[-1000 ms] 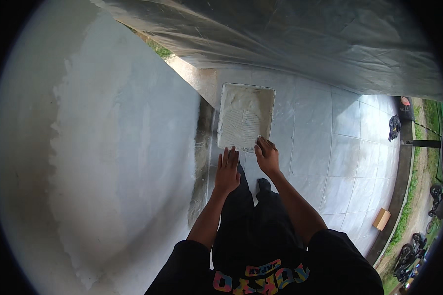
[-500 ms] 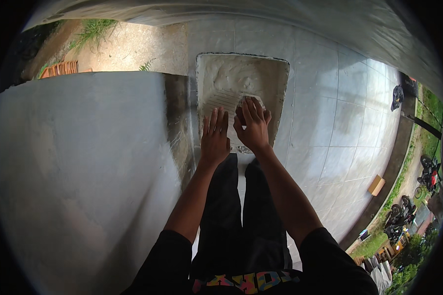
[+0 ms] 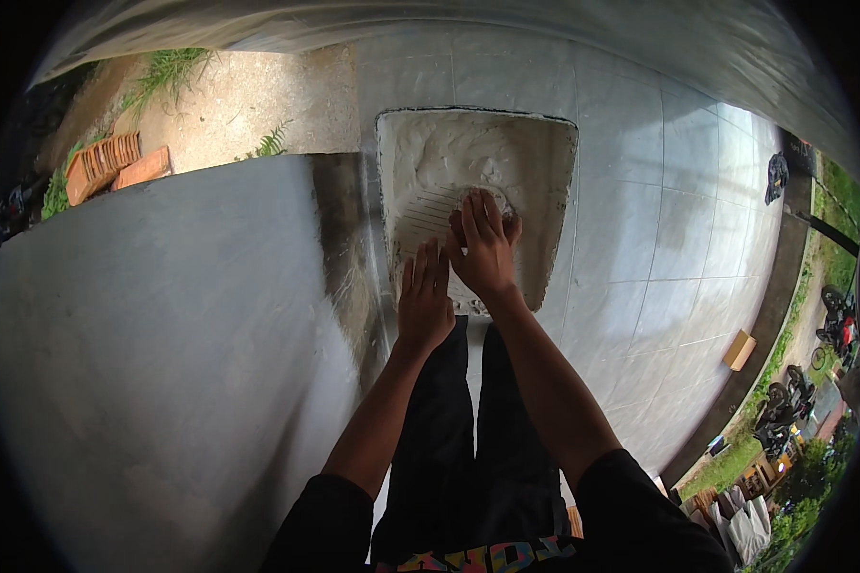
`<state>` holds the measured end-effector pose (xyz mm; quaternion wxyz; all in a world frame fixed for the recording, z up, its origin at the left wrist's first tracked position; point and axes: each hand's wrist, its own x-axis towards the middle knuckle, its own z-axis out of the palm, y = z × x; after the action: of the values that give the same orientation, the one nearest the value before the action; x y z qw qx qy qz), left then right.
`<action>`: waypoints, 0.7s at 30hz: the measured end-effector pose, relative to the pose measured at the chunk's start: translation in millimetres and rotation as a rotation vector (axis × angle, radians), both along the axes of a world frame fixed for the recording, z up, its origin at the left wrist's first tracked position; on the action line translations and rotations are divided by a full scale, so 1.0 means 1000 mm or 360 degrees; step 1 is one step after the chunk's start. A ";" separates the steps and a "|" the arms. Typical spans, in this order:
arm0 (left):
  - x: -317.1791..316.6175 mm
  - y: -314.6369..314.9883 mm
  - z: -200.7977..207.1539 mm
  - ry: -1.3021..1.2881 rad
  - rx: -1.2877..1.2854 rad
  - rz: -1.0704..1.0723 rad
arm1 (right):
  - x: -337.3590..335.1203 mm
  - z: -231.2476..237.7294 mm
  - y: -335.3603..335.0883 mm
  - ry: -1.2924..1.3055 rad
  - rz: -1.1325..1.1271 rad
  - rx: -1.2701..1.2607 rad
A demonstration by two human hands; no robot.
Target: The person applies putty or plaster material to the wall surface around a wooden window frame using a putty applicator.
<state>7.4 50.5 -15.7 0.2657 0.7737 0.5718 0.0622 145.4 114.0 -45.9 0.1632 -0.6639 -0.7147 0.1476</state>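
A square-cornered tub [image 3: 380, 181] with a dark rim lies ahead of my legs, its inside coated with a pale, wet, clay-like paste [image 3: 440, 143]. My right hand [image 3: 485, 250] reaches into it, fingers bent over a pale lump [image 3: 499, 201] whose kind I cannot make out. Left of that lump, parallel lines [image 3: 422, 212] mark the tub's inside. Close to the near edge, my left hand [image 3: 425, 301] has its fingers stretched forward, holding nothing visible. What lies beneath its palm is hidden.
A broad grey wall or slab [image 3: 153, 315] fills the left side, close by my left arm. Grey floor tiles [image 3: 631, 220] extend to the right. A small brown box [image 3: 739, 350] stands near the floor's edge, with motorbikes [image 3: 784, 406] beyond. Orange tiles [image 3: 105, 162] are stacked far left.
My left hand has drawn back toward me, nearer the tub's near edge. My right hand stays over the lump. The whole view has shifted slightly, showing more of the orange tiles.
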 end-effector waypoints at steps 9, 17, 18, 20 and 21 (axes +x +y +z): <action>0.001 0.000 0.014 -0.0026 -0.0079 0.0040 | 0.004 0.009 0.009 -0.0221 0.0188 -0.0212; -0.001 -0.011 0.082 -0.0074 -0.0023 0.0233 | 0.027 0.080 -0.032 -0.0012 0.0288 -0.1016; 0.000 -0.009 0.094 -0.0069 -0.0018 0.0264 | 0.035 0.086 -0.031 0.0283 0.0128 -0.1081; 0.002 -0.005 0.111 -0.0057 0.0067 0.0305 | 0.051 0.092 -0.024 0.0590 0.0004 -0.1083; 0.007 -0.001 0.123 -0.0062 0.0121 0.0310 | 0.062 0.094 -0.018 0.1046 -0.0369 -0.1187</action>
<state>14.8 49.4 107.1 0.2398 0.7226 0.6364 0.1243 207.4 95.7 47.8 0.1468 -0.6705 -0.4459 0.5745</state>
